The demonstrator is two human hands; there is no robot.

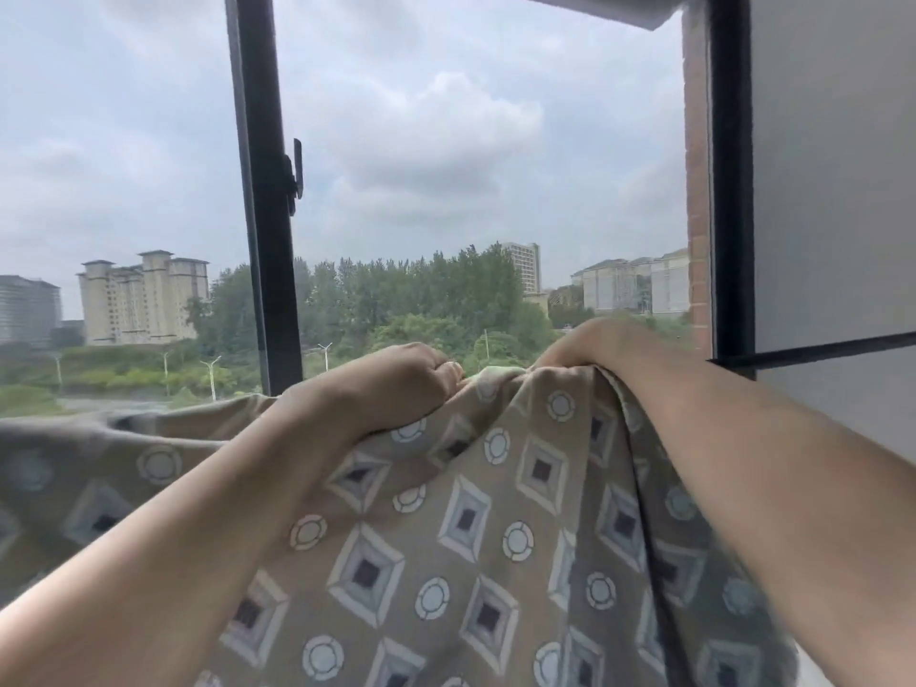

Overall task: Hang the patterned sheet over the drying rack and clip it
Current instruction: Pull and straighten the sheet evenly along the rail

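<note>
The tan woven-cotton sheet printed with grey diamonds and pale rings point(446, 528) is held up at the open black-framed window point(270, 240), its bunched top edge running left to right between both hands. It is gripped in the curled fingers of the left hand point(406, 379) and the right hand point(590, 344), the two close together, while soft folds hang toward the person. No drying rack or clip can be seen, so the rail is judged to lie beyond and below the grip.

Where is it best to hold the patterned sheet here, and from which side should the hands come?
Probably at the bunched top edge of the patterned sheet, from the near side, over the top: there the left hand and the right hand grip it already. The cloth below hangs loose and offers no firm hold.
</note>
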